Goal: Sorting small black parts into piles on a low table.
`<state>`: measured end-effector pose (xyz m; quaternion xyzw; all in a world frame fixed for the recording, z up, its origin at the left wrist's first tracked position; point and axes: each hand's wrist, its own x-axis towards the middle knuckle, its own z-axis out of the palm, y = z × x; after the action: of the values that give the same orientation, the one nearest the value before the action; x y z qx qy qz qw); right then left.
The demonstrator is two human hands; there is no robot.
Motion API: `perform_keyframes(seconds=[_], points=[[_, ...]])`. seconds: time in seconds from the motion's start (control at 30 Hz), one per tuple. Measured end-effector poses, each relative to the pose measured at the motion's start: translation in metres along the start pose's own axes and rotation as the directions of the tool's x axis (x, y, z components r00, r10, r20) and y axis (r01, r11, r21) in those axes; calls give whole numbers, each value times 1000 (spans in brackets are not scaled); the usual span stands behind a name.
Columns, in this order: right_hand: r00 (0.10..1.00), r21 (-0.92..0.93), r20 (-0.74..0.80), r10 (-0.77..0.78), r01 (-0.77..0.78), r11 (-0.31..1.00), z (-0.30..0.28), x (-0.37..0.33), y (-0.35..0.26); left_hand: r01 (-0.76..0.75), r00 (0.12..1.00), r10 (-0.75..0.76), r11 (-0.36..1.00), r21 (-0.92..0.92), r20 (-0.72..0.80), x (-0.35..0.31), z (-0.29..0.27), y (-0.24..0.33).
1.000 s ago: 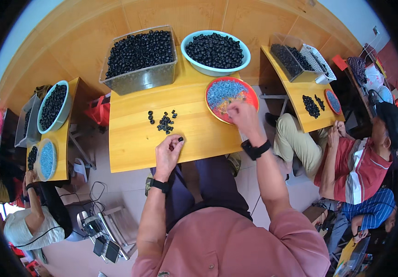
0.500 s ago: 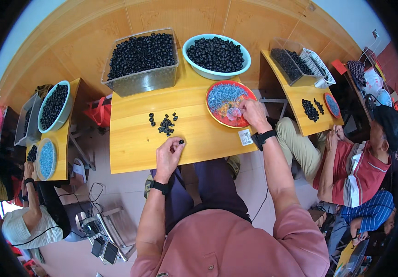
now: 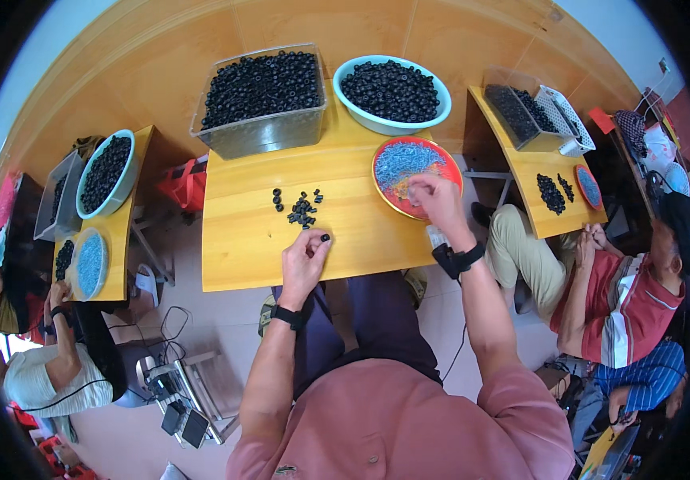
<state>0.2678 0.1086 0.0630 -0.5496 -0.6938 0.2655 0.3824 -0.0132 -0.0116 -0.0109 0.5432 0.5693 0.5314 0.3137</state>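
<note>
Close to the table's front edge, my left hand (image 3: 305, 260) pinches a small black plastic piece (image 3: 326, 238) between thumb and fingertips. Just beyond it, a small pile of black plastic pieces (image 3: 302, 213) lies on the yellow wooden table (image 3: 241, 260). My right hand (image 3: 439, 204) is over the near part of a round red tray (image 3: 454, 166), its fingers drawn together; what they hold, if anything, cannot be made out. Many tiny blue pieces (image 3: 403, 160) cover the tray's far and left part. Both wrists wear black bands.
Behind the pile stand a clear bin (image 3: 269, 142) and a light blue basin (image 3: 393, 126), both full of black pieces. Side tables hold similar containers. One person in red (image 3: 629, 308) sits at the right, another in a light shirt (image 3: 61, 376) at the left. A metal stand (image 3: 189, 392) occupies the floor.
The whole view has shifted slightly, with the table now farther right. My right fingers have moved left across the tray, over its printed flower. My left hand keeps its black piece.
</note>
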Motion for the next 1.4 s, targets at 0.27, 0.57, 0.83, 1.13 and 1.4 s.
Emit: perform_keyframes(seconds=[0.27, 0.57, 0.83, 1.13, 1.4], points=[[944, 326, 325, -59, -53, 944, 101, -47, -28, 140, 990, -138, 983, -121, 25, 4, 1, 6], [958, 264, 181, -223, 171, 949, 133, -65, -53, 193, 981, -193, 961, -200, 16, 8, -1, 0], [957, 193, 150, -250, 220, 956, 141, -69, -47, 273, 962, -271, 934, -232, 40, 15, -3, 0], [960, 62, 80, -269, 265, 962, 138, -73, -49, 281, 957, -287, 903, -324, 31, 14, 0, 5], [972, 76, -38, -230, 232, 970, 146, -69, -35, 149, 989, -150, 988, -43, -18, 5, 2, 3]])
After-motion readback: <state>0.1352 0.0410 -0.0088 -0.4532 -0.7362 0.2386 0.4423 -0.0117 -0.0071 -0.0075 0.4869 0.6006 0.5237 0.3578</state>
